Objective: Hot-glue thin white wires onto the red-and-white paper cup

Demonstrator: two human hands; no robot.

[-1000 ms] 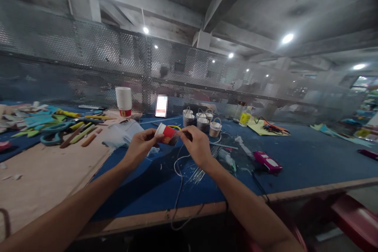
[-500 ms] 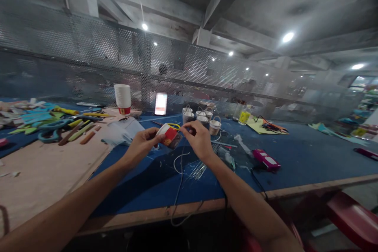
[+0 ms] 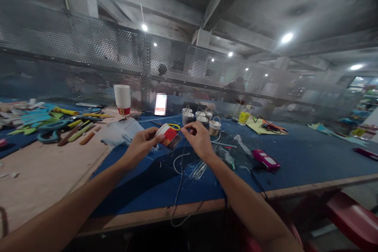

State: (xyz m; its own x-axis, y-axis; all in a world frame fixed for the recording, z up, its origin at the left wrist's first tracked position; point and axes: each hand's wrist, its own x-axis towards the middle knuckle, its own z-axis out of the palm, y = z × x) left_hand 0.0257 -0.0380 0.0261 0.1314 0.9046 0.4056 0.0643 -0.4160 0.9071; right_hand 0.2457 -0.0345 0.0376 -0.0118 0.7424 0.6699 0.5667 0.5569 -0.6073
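A red and white paper cup point(image 3: 170, 134) with a dark printed patch is tilted in my left hand point(image 3: 143, 143), whose thumb and fingers close on its rim side. Just right of the cup, my right hand point(image 3: 197, 138) is pinched with thumb and fingertips together; anything between them is too small to make out. Yellow scissor handles point(image 3: 174, 126) show behind the cup. Beyond my right hand stand several small cups with looped handles, one of them a brownish cup point(image 3: 214, 127). Thin clear strands point(image 3: 199, 170) and a pale cord point(image 3: 178, 189) lie below my hands.
A stack of paper cups point(image 3: 122, 98) and a lit phone point(image 3: 160, 104) stand at the back. Blue-handled scissors point(image 3: 49, 137) and clay-like sticks lie left on a tan board point(image 3: 59, 173). A magenta device point(image 3: 265, 160) and glass jars point(image 3: 243, 116) are right. A perforated screen point(image 3: 177, 59) borders the table.
Both hands stay almost in place. The cup has shifted very slightly in my left hand, and my right hand stays pinched beside it.
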